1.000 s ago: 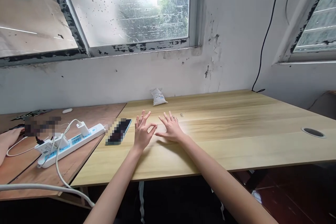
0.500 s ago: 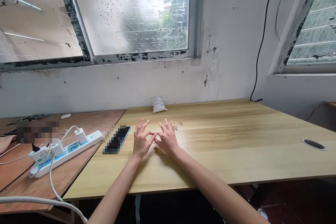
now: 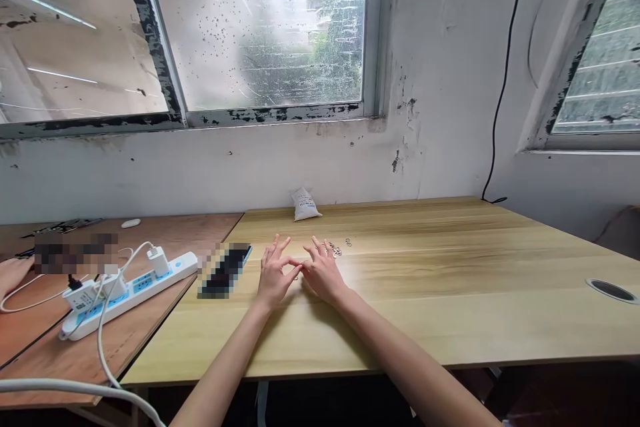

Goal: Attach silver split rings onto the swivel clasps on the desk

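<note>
Where the two hands meet, at the middle of the pale wooden worktop [image 3: 450, 293], the left hand [image 3: 273, 277] and the right hand [image 3: 323, 273] touch at thumb and forefinger. Left grip: narrow, thumb and forefinger pinched together, the other fingers fanned upward. Right grip: thumb and forefinger drawn in to the same spot, the remaining fingers spread low over the wood; how close they stand I cannot tell. Whether anything lies between the fingertips is too small to make out.

A scatter of small metal pieces [image 3: 336, 251] lies on the worktop just beyond the right hand's fingertips, apart from them.

Left of the left hand, near it, a dark phone [image 3: 225, 269] lies flat at the worktop's edge. A small white packet [image 3: 305, 204] leans against the wall at the back.

On the adjoining brown table [image 3: 190, 230]: a white power strip [image 3: 127, 285] with a charger [image 3: 159, 259] plugged in, and a white cable [image 3: 103, 347] looping off the front edge. Another person's hand [image 3: 13, 273] rests at the far left. A round cable hole [image 3: 613, 290] sits well apart at the right.
</note>
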Action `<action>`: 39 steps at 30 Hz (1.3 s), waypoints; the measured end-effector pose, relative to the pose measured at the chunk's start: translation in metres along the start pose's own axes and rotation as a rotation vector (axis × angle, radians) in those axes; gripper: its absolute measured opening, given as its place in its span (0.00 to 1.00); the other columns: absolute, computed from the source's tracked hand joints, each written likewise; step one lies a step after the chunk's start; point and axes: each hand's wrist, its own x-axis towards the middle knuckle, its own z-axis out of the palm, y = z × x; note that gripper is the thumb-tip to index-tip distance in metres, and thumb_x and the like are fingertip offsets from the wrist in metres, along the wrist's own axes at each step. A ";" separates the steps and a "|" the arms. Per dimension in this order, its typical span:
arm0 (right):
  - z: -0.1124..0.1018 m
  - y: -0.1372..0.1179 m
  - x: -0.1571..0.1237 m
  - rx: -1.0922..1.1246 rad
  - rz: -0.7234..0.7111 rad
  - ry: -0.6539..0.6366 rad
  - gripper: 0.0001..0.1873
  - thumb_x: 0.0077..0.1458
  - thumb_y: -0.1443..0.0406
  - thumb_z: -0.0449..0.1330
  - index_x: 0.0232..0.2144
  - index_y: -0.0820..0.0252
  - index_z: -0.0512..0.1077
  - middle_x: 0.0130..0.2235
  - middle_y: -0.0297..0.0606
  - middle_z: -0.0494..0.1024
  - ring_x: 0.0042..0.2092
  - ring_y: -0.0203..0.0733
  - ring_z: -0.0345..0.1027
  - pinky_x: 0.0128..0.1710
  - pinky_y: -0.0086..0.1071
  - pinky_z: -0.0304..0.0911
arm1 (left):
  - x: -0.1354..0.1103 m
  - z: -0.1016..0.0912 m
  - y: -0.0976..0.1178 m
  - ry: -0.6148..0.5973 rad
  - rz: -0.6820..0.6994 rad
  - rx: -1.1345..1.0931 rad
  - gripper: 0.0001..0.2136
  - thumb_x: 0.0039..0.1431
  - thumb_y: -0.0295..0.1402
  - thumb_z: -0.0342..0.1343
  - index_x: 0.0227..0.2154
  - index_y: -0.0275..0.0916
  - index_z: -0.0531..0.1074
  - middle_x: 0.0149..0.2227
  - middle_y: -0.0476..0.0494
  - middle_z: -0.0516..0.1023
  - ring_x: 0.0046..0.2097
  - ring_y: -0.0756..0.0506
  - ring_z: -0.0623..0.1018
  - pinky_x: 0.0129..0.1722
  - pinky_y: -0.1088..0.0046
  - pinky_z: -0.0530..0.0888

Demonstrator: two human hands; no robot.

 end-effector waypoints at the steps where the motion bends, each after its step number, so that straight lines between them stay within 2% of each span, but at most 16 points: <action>1: 0.000 0.002 -0.001 0.011 -0.013 -0.005 0.14 0.63 0.64 0.53 0.41 0.51 0.79 0.59 0.44 0.69 0.66 0.59 0.49 0.62 0.59 0.44 | 0.000 0.000 -0.002 -0.012 -0.015 -0.012 0.06 0.57 0.40 0.59 0.28 0.46 0.79 0.62 0.45 0.67 0.68 0.36 0.55 0.63 0.42 0.53; 7: -0.002 0.012 -0.003 0.097 -0.062 -0.014 0.12 0.63 0.61 0.55 0.42 0.48 0.79 0.59 0.42 0.68 0.65 0.54 0.51 0.61 0.54 0.48 | 0.001 -0.001 -0.011 -0.057 -0.085 -0.078 0.06 0.54 0.41 0.62 0.30 0.46 0.79 0.59 0.42 0.71 0.66 0.34 0.61 0.60 0.43 0.60; 11: -0.001 0.015 -0.002 0.152 -0.062 -0.005 0.11 0.63 0.60 0.56 0.43 0.46 0.79 0.58 0.42 0.69 0.64 0.52 0.54 0.60 0.53 0.50 | 0.001 -0.003 -0.012 -0.096 -0.063 -0.106 0.05 0.55 0.40 0.61 0.31 0.48 0.80 0.59 0.45 0.71 0.66 0.36 0.59 0.62 0.45 0.58; 16: 0.001 0.021 -0.002 0.208 -0.055 -0.010 0.09 0.61 0.60 0.59 0.38 0.49 0.80 0.55 0.42 0.72 0.61 0.52 0.57 0.56 0.50 0.55 | 0.001 -0.003 -0.013 -0.123 -0.030 -0.115 0.05 0.57 0.38 0.60 0.30 0.47 0.80 0.59 0.46 0.71 0.66 0.36 0.59 0.62 0.46 0.59; 23: 0.003 0.024 -0.003 0.272 -0.065 -0.055 0.08 0.61 0.60 0.59 0.38 0.50 0.80 0.52 0.42 0.74 0.55 0.50 0.63 0.52 0.46 0.58 | 0.000 -0.003 -0.010 -0.143 -0.010 -0.108 0.05 0.58 0.36 0.59 0.35 0.50 0.80 0.58 0.48 0.70 0.64 0.37 0.61 0.61 0.47 0.60; 29: 0.001 0.025 -0.004 0.310 -0.067 -0.116 0.06 0.59 0.62 0.61 0.34 0.52 0.80 0.45 0.41 0.77 0.51 0.48 0.65 0.50 0.43 0.58 | -0.001 -0.001 -0.007 -0.165 0.016 -0.085 0.04 0.55 0.32 0.60 0.31 0.47 0.79 0.57 0.47 0.71 0.64 0.36 0.61 0.60 0.47 0.60; 35: 0.002 0.026 -0.005 0.324 -0.076 -0.154 0.08 0.60 0.62 0.60 0.38 0.51 0.80 0.46 0.40 0.77 0.50 0.47 0.65 0.48 0.42 0.58 | -0.002 -0.001 -0.008 -0.194 0.053 -0.075 0.07 0.58 0.33 0.58 0.36 0.50 0.79 0.58 0.48 0.70 0.64 0.37 0.61 0.60 0.48 0.62; 39: 0.002 0.025 -0.004 0.314 -0.062 -0.170 0.07 0.60 0.64 0.61 0.37 0.52 0.80 0.46 0.41 0.77 0.51 0.48 0.65 0.48 0.42 0.58 | -0.002 0.001 -0.009 -0.205 0.082 -0.066 0.09 0.59 0.33 0.57 0.39 0.52 0.79 0.58 0.47 0.70 0.64 0.38 0.62 0.60 0.49 0.63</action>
